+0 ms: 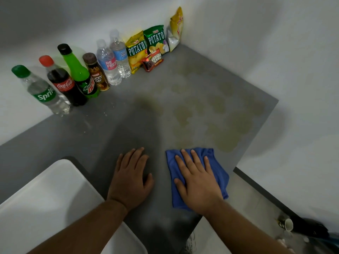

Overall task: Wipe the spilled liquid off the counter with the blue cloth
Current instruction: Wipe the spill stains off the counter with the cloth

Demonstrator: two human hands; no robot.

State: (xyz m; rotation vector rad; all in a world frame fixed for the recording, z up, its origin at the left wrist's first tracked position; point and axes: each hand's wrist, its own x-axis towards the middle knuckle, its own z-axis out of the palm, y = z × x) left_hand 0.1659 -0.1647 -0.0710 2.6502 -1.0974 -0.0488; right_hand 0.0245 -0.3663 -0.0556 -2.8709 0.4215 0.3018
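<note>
Blue cloth (216, 167) flat under your right hand (197, 184), near the counter's (110, 125) front edge.
Your left hand (131, 180) lies open and empty beside it; yellowish spill (225, 123) beyond.

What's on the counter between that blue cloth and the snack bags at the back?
In the head view, only yellowish spilled liquid on the grey counter lies between the blue cloth and the snack bags.

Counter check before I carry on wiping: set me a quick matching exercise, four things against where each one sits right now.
Things:
1. blue cloth
2. left hand
3. Sprite bottle
4. spilled liquid

Places:
A. flat on bare counter, beside the cloth
B. far left end of the bottle row
C. pressed under the right hand
D. yellowish patches beyond the cloth

Pairs: 1-C, 2-A, 3-B, 4-D
</note>
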